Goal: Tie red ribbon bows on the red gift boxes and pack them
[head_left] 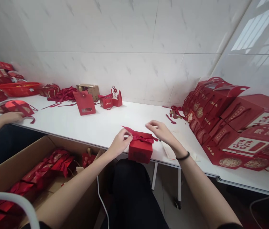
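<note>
bench (pixel 105 124): running white along tiled wall (pixel 124 38)
left hand (pixel 119 143): pinching ribbon (pixel 144 139) on box (pixel 140 152), 9 o'clock
right hand (pixel 162 132): pinching it too, 3 o'clock

A small packing workroom, probably for wedding favours: a long white table (pixel 96 125) against a tiled wall (pixel 124 41), red gift boxes (pixel 222 111) stacked at its right end, loose ribbons (pixel 62 94) at the far edge, a cardboard carton (pixel 10 165) of finished boxes below.
</note>
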Tool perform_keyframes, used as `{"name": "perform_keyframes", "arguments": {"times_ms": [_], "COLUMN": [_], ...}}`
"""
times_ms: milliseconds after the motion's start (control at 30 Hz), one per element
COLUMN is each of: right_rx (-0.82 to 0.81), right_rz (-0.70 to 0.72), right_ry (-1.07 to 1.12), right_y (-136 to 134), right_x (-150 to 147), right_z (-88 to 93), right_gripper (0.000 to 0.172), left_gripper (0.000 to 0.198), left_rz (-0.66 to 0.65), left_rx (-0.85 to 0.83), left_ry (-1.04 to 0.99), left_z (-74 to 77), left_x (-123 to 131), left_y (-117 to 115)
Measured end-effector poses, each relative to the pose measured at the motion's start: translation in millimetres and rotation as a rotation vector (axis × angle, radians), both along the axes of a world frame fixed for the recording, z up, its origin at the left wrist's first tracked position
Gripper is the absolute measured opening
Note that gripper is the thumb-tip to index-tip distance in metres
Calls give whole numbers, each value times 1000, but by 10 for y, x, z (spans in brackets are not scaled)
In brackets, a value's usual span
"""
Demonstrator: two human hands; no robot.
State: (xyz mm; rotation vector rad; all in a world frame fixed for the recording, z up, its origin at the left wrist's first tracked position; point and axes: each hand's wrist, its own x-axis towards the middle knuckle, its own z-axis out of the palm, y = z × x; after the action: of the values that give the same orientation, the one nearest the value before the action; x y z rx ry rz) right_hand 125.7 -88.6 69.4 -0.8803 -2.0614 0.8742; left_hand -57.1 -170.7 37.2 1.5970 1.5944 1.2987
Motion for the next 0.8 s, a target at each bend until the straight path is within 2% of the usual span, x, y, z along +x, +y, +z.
{"name": "perform_keyframes", "arguments": {"times_ms": [133, 233, 333, 400, 467, 633, 733, 800], "right_rx": [-80, -147, -170, -184, -196, -191, -116, -67], "right_rz": [242, 296, 229, 194, 183, 152, 30, -80], "right_ry": [-261, -270, -215, -198, -190, -197, -110, -29], "right_y": [64, 92, 113, 122, 127, 137, 128, 96], "right_x": [-342, -441, -421, -392, -379, -408, -321, -162], "right_z": [170, 149, 79, 43, 23, 11, 12, 2], "right_gripper": [20, 13, 15, 17, 19, 16, 21, 26], "left_gripper": [7, 4, 7, 21, 30, 16, 13, 13], "left_rz": [44, 99, 78, -15, -100, -73, -76, -79], "left_rx": [41, 92, 210, 244, 208, 122, 138, 135], "left_ry": [24, 143, 275, 350, 388, 405, 418, 409], "left_z": [-26, -29, 10, 57, 104, 140, 112, 95], "left_x": [33, 19, 8, 22, 53, 143, 158, 153], "left_y": [24, -8, -50, -58, -45, 13, 23, 20]}}
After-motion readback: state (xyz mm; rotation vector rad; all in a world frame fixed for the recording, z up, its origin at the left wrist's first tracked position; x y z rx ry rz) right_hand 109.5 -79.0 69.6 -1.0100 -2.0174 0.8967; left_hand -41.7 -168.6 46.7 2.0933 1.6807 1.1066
